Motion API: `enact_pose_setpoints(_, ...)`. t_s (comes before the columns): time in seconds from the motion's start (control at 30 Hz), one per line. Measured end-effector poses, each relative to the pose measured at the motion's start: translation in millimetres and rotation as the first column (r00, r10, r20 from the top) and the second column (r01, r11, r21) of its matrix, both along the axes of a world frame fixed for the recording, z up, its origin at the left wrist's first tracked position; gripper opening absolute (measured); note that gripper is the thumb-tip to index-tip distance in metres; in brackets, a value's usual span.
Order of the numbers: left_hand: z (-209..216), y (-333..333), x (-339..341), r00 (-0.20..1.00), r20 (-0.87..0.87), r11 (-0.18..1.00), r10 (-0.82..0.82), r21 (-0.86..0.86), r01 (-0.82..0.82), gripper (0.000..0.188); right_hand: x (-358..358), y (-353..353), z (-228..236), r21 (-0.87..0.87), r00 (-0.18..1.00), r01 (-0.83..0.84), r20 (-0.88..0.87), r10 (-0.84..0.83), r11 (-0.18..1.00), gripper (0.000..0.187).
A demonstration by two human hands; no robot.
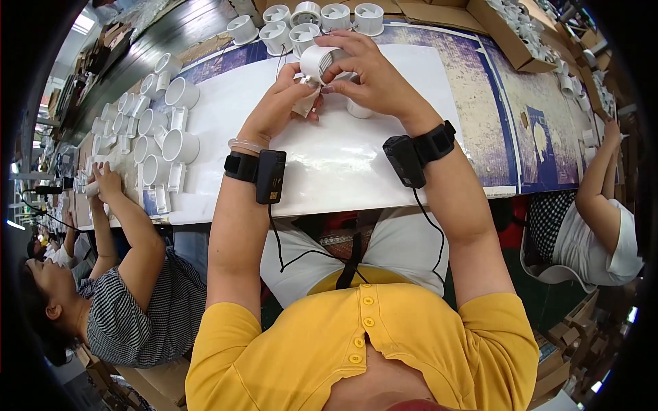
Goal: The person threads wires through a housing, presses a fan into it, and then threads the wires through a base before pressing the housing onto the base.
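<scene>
Over the far part of the white work surface, my two hands meet around a white round plastic fan housing (pixel 314 61) with slats on its side. My left hand (pixel 274 106) is closed around a white plastic base piece (pixel 303 107) just below the housing; whether the two are joined cannot be told. My right hand (pixel 373 77) grips the housing from the right, fingers over its top and thumb near the join. Beneath my right hand, another white round part (pixel 358 109) rests on the surface, partly hidden.
Several white fan units (pixel 305 34) with thin wires stand at the far edge. White cup-shaped housings (pixel 181 145) are grouped at the left, beside a co-worker's hands (pixel 104 182). A cardboard box (pixel 517 41) of white parts sits far right, near another person's arm (pixel 600 164).
</scene>
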State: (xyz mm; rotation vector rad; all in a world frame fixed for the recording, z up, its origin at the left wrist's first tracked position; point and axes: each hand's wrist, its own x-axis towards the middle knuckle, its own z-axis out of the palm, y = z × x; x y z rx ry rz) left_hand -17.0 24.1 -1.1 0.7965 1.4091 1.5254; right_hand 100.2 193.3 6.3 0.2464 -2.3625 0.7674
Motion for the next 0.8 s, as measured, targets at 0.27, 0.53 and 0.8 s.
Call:
enact_pose_setpoints(0.27, -3, 1, 0, 0.999, -0.050, 1.000, 0.012, 0.006, -0.012, 0.050, 8, 4, 8, 0.018, 0.996, 0.018, 0.085, -0.019, 1.000, 0.021)
enact_pose_setpoints(0.53, -5, 3, -5, 0.997, -0.062, 0.999, 0.053, 0.008, -0.052, 0.053, 13, 0, 6, -0.021, 0.992, 0.018, 0.123, -0.016, 1.000, 0.023)
enact_pose_setpoints(0.8, 1, 6, 6, 0.994, -0.074, 0.997, 0.076, 0.004, -0.076, 0.051, 5, -6, -3, 0.009, 0.996, 0.056, 0.072, -0.057, 0.998, 0.017)
